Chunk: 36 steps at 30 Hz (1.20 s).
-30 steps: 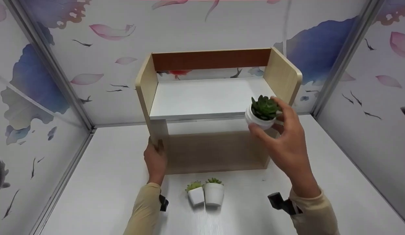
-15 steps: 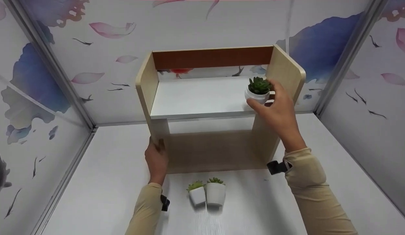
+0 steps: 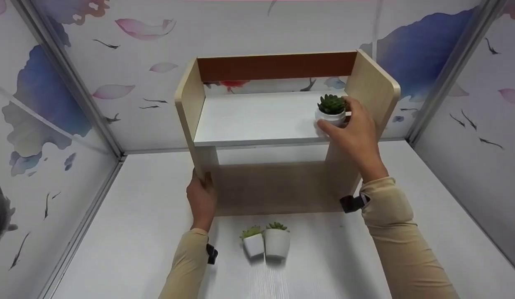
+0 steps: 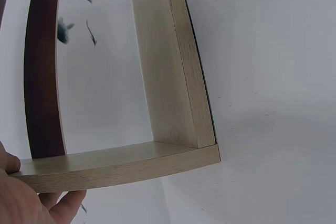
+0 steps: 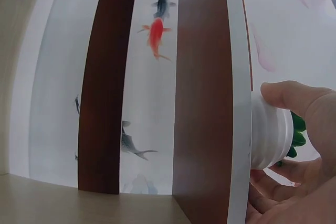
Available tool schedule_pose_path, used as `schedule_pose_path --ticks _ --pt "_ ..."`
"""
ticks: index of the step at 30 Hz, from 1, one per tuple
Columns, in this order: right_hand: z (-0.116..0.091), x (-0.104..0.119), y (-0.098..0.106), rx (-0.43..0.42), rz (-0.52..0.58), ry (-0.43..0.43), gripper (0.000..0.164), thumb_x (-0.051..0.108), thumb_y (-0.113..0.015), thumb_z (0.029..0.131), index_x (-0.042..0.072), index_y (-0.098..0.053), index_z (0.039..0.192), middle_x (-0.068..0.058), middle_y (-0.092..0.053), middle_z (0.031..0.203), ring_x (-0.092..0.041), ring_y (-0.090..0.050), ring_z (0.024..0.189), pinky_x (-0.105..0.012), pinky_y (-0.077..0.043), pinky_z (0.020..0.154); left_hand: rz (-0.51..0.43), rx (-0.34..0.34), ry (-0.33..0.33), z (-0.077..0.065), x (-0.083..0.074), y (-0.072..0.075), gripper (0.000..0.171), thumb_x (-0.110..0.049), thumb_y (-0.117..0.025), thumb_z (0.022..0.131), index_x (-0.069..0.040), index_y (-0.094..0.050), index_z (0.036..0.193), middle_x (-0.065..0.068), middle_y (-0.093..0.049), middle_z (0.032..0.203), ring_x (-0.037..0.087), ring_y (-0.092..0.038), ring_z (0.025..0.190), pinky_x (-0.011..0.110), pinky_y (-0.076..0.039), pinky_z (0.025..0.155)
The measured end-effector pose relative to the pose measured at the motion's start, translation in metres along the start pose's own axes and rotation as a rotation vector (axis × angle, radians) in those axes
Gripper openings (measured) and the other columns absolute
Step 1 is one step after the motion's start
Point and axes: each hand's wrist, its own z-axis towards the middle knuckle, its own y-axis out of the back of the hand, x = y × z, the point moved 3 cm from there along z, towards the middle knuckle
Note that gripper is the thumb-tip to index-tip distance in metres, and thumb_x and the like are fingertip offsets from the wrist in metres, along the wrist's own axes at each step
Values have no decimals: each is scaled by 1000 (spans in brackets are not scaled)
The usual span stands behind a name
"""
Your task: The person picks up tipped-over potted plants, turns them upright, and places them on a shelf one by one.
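At the far left my left hand (image 3: 202, 199) is clamped on the left side panel (image 3: 190, 99) of the wooden shelf unit, thumb on one face and fingers on the other; from that panel the white shelf board (image 3: 249, 118) runs rightward, its long axis going from side to side, with the brown back strip (image 3: 278, 66) above and behind it; lower down, in front of the unit, the square white pot (image 3: 254, 246) and the round white pot (image 3: 277, 244) stand side by side on the bench (image 3: 145, 216), well apart from both hands; further right, at the right end of the board, is the potted succulent (image 3: 330, 116), upright, just left of my right palm and held between the thumb and fingers of my right hand (image 3: 357, 137), by far the nearer one; its base seems to touch the board, though I cannot tell whether its full weight rests there; I judge that any move turns on this small meeting of base and board, with the front edge close below my thumb; open room stretches leftward along the board, while on the far right the right side panel (image 3: 373, 83) stands close beside my knuckles and leaves little space that way.
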Motion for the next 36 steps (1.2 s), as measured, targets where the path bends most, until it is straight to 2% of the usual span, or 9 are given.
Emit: schedule_pose_path --ticks 6,15,21,28,33,36 --pt "0 -1 1 9 39 -37 83 37 -77 91 10 -34 157 -15 -47 152 -29 -50 129 -47 -45 111 23 -7 -20 2 -1 0 44 -16 -51 109 1 -46 149 21 -60 142 33 -60 131 48 -52 105" --pt "-4 -1 3 26 69 -61 99 44 -78 88 15 -20 163 -18 -41 156 -36 -49 135 -53 -43 112 20 -7 -18 0 0 1 43 -13 -52 109 3 -46 148 23 -60 142 34 -59 132 49 -51 106" --pt "-23 9 19 -35 101 38 89 38 -80 89 11 -31 159 -19 -43 155 -37 -49 134 -53 -41 111 21 -4 -30 0 0 1 43 -11 -53 107 5 -46 147 24 -60 141 34 -59 131 50 -50 106" --pt "-55 24 37 -110 159 126 75 35 -78 91 13 -41 153 -11 -50 146 -26 -50 130 -45 -40 106 17 2 -54 1 -1 1 40 -10 -52 108 4 -48 145 23 -61 139 33 -60 130 49 -51 105" --pt "-74 32 40 -145 208 212 64 25 -78 92 15 -49 149 -2 -53 142 -18 -51 127 -37 -44 103 28 -5 -41 1 -1 1 43 -11 -53 107 4 -46 147 23 -60 142 34 -60 130 50 -51 105" --pt "-87 33 39 -138 221 232 61 20 -77 93 16 -51 148 5 -53 143 -12 -51 126 -33 -46 103 29 -1 -33 0 -1 1 43 -12 -54 107 3 -46 148 22 -59 143 34 -59 132 50 -50 106"
